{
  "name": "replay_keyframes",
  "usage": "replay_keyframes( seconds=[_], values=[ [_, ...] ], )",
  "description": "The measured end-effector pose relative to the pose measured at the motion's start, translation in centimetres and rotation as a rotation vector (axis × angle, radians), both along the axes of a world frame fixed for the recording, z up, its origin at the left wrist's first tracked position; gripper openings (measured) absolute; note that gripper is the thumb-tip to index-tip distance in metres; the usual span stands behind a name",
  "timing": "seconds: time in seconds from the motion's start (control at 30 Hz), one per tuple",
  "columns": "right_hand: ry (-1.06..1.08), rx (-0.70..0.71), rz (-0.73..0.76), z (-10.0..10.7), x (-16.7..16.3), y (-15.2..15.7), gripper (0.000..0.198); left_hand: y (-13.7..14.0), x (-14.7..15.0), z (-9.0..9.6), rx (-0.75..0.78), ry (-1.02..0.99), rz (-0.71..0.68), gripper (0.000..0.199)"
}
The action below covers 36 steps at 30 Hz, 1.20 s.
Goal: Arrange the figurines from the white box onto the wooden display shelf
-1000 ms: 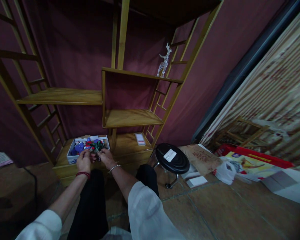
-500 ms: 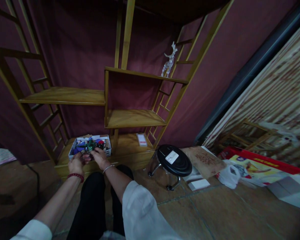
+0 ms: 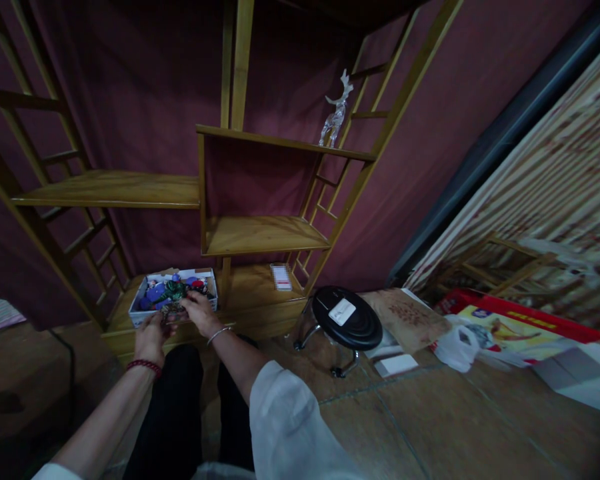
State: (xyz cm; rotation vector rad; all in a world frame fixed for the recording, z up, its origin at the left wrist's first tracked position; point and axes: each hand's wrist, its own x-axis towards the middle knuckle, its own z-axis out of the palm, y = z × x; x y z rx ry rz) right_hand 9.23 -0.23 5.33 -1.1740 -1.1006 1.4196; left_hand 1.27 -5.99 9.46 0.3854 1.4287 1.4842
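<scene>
A shallow white box [image 3: 135, 316] sits on the lowest shelf, full of small purple, red and dark items. Over its front edge, both hands hold a shiny dark-green ornament [image 3: 175, 291] whose exact kind I cannot make out. My left hand [image 3: 151, 335], below a dark red bead bracelet, has its fingers curled at the ornament's lower left. From the right, my right hand [image 3: 200, 313], with a silver bangle at the wrist, grips its other side. The fingertips of both hands are partly hidden and dim.
The wooden display rack [image 3: 260, 235] stands in front, with a clear deer figurine [image 3: 335, 115] on its upper right shelf. A white card [image 3: 282, 277] lies on the bottom shelf. To the right are a black wheeled stool [image 3: 347, 319], a plastic bag [image 3: 457, 345] and a red-yellow box [image 3: 523, 331].
The view has shifted slightly, so the rack and box sit a little farther left. Both hands stay at the ornament, their grip much the same.
</scene>
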Motion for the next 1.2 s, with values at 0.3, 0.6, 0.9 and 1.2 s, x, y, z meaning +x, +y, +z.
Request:
replay_keyframes(
  seconds=[0.3,0.6,0.9,1.2],
  values=[
    [0.02,-0.023,0.009,2.4,0.5,-1.2,0.037,-0.7,-0.7,0.3,0.098,0.076,-0.001,0.022],
    [0.099,0.035,0.012,4.2,2.4,-2.7,0.034,-0.8,0.2,1.0,0.201,0.186,0.132,0.032],
    [0.055,0.078,-0.014,4.5,4.2,-2.7,0.033,-1.9,0.7,2.0,0.173,0.217,-0.045,0.045],
    [0.058,0.125,0.015,5.0,4.6,-2.8,0.034,-3.4,1.0,3.4,0.108,0.071,-0.134,0.04]
  ],
)
